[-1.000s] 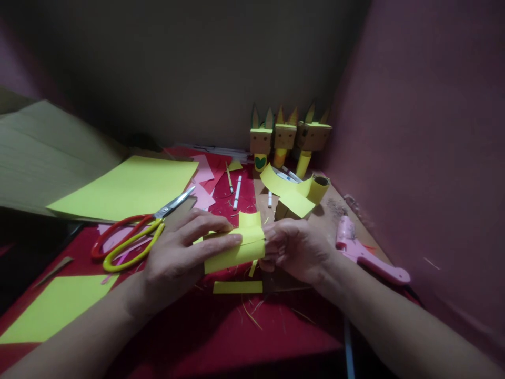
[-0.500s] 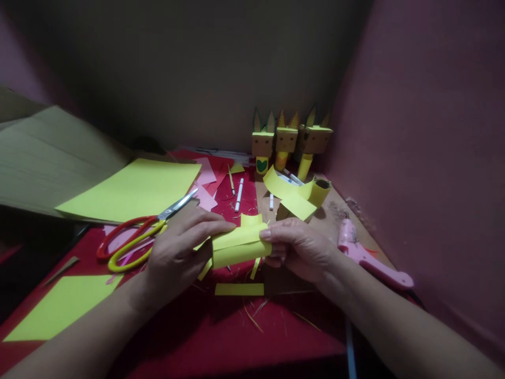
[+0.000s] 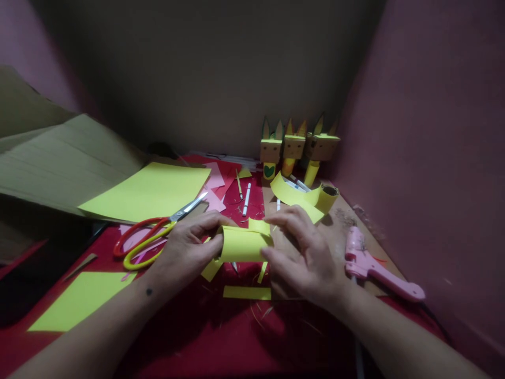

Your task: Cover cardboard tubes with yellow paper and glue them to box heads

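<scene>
A rolled piece of yellow paper point(image 3: 244, 245) lies crosswise between my hands, its smooth curved side facing me. My left hand point(image 3: 193, 239) is closed on the roll's left end, thumb in front and fingers behind. At the right end, my right hand point(image 3: 305, 252) has its thumb on the front edge and its index finger by the upper edge; the other fingers are partly hidden. Behind the roll, a small yellow flap point(image 3: 259, 226) stands up. Red-and-yellow-handled scissors point(image 3: 173, 221) lie just beyond my left hand.
Yellow sheets point(image 3: 150, 192) and pink paper scraps point(image 3: 215, 200) lie to the left. At the back stand three cardboard figures point(image 3: 271, 151) with pointed ears. A pink glue gun point(image 3: 379, 271) rests on the right, near a partly unrolled yellow paper tube point(image 3: 327, 199). A yellow strip point(image 3: 247, 292) lies in front.
The yellow roll has turned, so its overlapping edge has moved from the front to the top. My right thumb and index finger have spread from a pinch. The whole view has shifted slightly.
</scene>
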`<state>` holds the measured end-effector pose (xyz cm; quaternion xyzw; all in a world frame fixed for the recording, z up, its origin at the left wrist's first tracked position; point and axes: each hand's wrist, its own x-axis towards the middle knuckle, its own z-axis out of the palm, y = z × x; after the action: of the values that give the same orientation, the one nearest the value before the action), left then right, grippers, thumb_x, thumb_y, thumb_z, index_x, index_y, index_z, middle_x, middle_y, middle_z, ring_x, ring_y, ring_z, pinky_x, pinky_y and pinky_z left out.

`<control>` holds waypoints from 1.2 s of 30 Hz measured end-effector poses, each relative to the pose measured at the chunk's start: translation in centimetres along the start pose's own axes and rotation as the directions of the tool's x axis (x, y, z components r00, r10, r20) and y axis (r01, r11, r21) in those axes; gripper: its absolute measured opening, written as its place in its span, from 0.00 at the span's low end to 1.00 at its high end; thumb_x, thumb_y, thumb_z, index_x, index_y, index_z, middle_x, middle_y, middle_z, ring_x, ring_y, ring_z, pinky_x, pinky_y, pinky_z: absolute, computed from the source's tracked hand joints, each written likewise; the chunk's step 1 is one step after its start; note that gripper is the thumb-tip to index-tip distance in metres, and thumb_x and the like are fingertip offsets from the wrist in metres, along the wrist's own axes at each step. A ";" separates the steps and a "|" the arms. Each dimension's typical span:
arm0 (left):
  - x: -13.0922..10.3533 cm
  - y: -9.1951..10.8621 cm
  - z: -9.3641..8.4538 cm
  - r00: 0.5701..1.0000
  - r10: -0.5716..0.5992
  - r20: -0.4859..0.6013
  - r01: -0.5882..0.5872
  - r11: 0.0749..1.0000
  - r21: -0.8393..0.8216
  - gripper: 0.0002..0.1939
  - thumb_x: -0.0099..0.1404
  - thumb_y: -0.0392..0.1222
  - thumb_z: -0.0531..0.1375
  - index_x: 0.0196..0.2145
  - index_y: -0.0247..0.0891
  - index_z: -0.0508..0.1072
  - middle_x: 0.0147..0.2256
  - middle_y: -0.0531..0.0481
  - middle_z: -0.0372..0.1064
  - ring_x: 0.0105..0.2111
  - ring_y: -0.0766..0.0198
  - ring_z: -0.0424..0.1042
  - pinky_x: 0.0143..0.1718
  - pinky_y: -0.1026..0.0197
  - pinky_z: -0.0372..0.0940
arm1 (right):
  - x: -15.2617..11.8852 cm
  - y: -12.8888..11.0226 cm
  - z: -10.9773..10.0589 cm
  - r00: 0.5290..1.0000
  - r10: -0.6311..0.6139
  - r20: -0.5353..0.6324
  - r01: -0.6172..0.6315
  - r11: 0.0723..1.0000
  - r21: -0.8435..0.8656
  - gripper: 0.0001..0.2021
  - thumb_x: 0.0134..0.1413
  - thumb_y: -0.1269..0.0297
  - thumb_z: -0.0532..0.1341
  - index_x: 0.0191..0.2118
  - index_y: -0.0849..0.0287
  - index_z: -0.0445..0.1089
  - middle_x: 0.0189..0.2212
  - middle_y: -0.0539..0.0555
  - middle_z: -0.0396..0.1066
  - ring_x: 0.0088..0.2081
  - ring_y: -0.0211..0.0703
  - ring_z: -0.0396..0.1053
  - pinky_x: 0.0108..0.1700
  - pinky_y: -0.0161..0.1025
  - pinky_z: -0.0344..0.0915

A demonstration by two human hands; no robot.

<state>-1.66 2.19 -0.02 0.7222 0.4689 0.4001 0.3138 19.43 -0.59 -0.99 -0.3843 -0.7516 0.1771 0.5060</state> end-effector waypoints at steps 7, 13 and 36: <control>-0.3 0.2 0.2 0.999 0.002 0.053 -0.004 0.999 0.032 0.09 0.60 0.42 0.59 0.35 0.39 0.78 0.31 0.52 0.75 0.31 0.62 0.73 0.30 0.64 0.66 | -0.4 -0.1 0.6 0.970 -0.076 0.233 0.129 0.966 -0.222 0.18 0.54 0.69 0.64 0.51 0.68 0.71 0.42 0.62 0.71 0.47 0.53 0.64 0.54 0.54 0.62; -0.2 -0.1 -0.7 0.997 -0.024 0.069 0.034 0.987 -0.154 0.17 0.67 0.52 0.57 0.48 0.43 0.75 0.34 0.48 0.76 0.31 0.61 0.72 0.30 0.62 0.68 | 0.1 0.1 0.8 0.853 0.386 0.352 -0.497 0.807 0.320 0.15 0.53 0.63 0.66 0.47 0.57 0.73 0.43 0.56 0.73 0.45 0.48 0.70 0.48 0.47 0.67; -0.2 0.1 1.0 0.977 -0.058 0.206 0.132 0.920 -0.368 0.19 0.60 0.42 0.65 0.49 0.38 0.71 0.41 0.44 0.75 0.39 0.56 0.75 0.38 0.56 0.74 | 0.0 1.9 1.8 0.789 0.361 0.498 -0.602 0.289 0.745 0.21 0.46 0.69 0.71 0.49 0.56 0.74 0.42 0.54 0.78 0.44 0.46 0.75 0.52 0.45 0.69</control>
<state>-0.84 1.86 -0.49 0.6591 0.3851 0.3964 0.5100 18.59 0.89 -2.96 -0.2523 -0.4489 0.7251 0.4573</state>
